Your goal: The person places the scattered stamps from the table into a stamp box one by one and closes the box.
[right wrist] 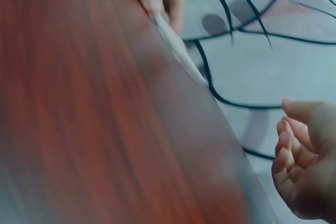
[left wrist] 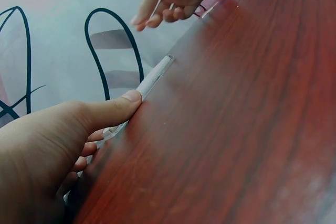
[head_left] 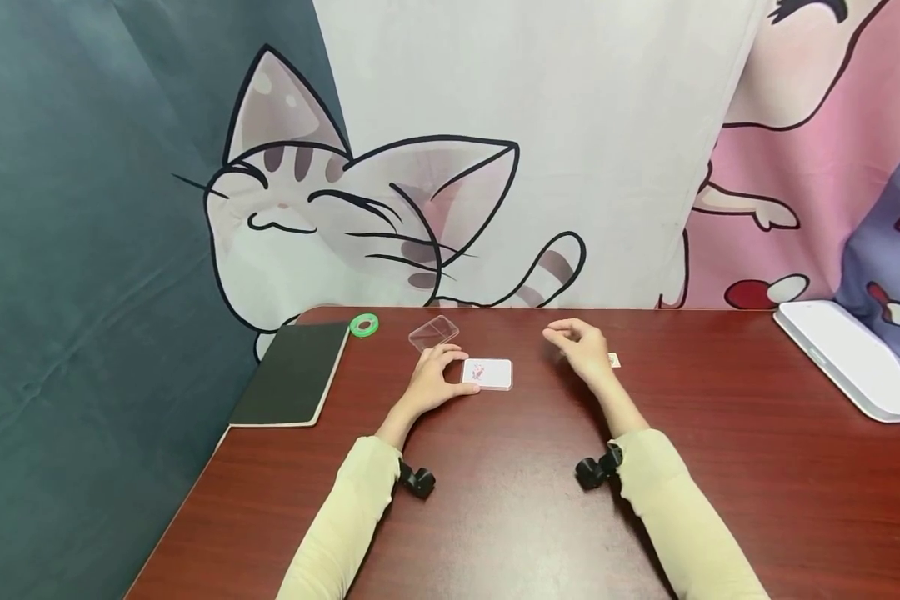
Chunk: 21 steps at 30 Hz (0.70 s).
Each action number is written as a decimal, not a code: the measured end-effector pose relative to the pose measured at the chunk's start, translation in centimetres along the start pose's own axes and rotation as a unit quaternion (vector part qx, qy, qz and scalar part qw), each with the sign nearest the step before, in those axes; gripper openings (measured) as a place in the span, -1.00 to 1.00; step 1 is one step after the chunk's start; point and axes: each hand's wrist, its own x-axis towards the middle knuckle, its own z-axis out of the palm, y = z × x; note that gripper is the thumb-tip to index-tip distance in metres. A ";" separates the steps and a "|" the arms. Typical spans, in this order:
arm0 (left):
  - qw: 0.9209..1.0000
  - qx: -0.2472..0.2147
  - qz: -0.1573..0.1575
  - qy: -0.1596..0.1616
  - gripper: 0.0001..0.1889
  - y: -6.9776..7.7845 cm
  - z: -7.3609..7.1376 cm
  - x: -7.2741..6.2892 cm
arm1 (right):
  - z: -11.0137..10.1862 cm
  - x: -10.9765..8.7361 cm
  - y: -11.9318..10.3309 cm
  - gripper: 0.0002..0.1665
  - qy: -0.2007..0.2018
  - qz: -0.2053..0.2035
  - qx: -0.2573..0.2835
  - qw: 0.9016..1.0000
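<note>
Left hand [head_left: 433, 379] pinches left end of flat white printed case [head_left: 489, 374], centre of frame, thumb on near edge; right hand [head_left: 583, 353] loosely curled, narrow thumb-finger gap, seemingly empty. Light, level pinch seems best. Clear plastic cover [head_left: 433, 332] crowds left fingers, contact unclear. Green tape roll [head_left: 355, 326], black notebook [head_left: 288, 375] left, out of way.

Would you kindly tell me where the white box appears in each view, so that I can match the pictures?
Head: the white box lies just right of and below centre.
Left wrist: the white box slants, nearly edge-on, just left of centre.
Right wrist: the white box slants, nearly edge-on, above centre.
Shared landmark: the left hand, holding one end of it.
</note>
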 end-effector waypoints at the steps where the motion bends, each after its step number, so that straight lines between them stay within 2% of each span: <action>1: 1.000 0.002 0.002 0.000 -0.37 0.0 0.0 0.0 | -0.7 0.1 0.2 -0.65 -0.003 -0.001 -0.002 1.000; 5: 1.000 -0.001 -0.001 -0.001 -0.37 0.1 0.0 0.1 | -3.4 0.5 1.1 -0.59 -0.016 -0.001 -0.009 1.000; 11: 1.000 -0.002 0.000 0.001 -0.37 0.0 -0.1 0.0 | -6.9 0.4 2.4 -0.51 0.020 0.011 -0.014 1.000; 13: 1.000 0.001 0.000 0.003 -0.37 -0.1 -0.1 0.0 | -7.7 0.3 2.8 -0.45 0.020 0.016 -0.012 1.000; 16: 1.000 0.003 0.001 0.006 -0.38 -0.2 -0.1 0.0 | -8.8 0.2 3.5 -0.38 -0.007 0.023 -0.020 1.000; 21: 1.000 0.002 0.004 0.002 -0.37 -0.1 0.0 0.1 | -10.2 0.2 4.7 -0.40 -0.076 0.016 -0.083 0.994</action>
